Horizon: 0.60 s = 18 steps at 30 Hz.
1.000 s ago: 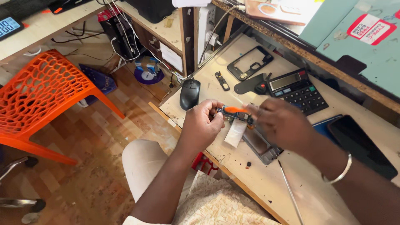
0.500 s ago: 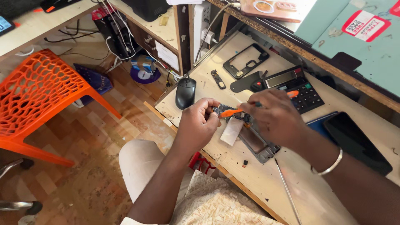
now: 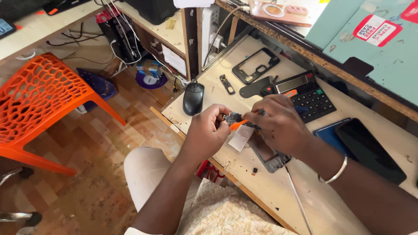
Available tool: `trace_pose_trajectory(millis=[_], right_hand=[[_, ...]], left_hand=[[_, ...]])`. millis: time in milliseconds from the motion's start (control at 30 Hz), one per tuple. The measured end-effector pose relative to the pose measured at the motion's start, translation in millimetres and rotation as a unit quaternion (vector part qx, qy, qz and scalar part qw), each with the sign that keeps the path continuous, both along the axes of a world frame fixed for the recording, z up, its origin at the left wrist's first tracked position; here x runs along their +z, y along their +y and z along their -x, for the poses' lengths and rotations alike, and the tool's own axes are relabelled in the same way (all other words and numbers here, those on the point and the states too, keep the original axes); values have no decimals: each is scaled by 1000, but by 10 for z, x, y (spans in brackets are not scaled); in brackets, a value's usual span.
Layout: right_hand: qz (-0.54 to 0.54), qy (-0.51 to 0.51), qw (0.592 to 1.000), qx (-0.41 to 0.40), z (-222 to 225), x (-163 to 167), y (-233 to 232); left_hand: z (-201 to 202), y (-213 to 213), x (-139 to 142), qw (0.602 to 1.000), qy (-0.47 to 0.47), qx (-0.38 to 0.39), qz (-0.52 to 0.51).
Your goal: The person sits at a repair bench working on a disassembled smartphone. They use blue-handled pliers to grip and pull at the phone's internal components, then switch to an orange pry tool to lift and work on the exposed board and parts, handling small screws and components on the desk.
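Right now the left hand (image 3: 208, 130) pinches a small dark circuit part (image 3: 232, 118) above the pale wooden worktop (image 3: 278, 191), while the right hand (image 3: 281, 124), at three o'clock, clamps an orange plastic pry tool (image 3: 237, 125) against it; a black computer mouse (image 3: 193, 98) lies at ten o'clock.

Both hands have stayed closed on their work. The right hand (image 3: 281, 126) has turned the orange tool (image 3: 238, 125), so its tip now points down-left toward the left hand (image 3: 208, 130) instead of lying level. White paper slip (image 3: 240, 137) hangs lower beneath the small circuit board (image 3: 234, 117).
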State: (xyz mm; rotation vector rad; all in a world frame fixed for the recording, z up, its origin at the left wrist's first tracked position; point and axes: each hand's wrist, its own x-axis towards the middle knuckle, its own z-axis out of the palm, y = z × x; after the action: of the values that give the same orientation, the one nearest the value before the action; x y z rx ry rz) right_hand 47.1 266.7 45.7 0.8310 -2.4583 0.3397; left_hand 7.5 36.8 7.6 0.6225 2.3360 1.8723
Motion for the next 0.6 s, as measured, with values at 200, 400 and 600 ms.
trace_pose_trajectory(millis=[200,400,600], right_hand=[[-1,27,1000,-13,59,2,2],[26,33,999,-17,53,-53,114],[42,-7,999,-8,95,-90,187]], left_hand=[[-33,-40,24,999,33,-5,-33],[-28,11,30,1000,9,15,-9],[-18,64,24,1000,6,17,-14]])
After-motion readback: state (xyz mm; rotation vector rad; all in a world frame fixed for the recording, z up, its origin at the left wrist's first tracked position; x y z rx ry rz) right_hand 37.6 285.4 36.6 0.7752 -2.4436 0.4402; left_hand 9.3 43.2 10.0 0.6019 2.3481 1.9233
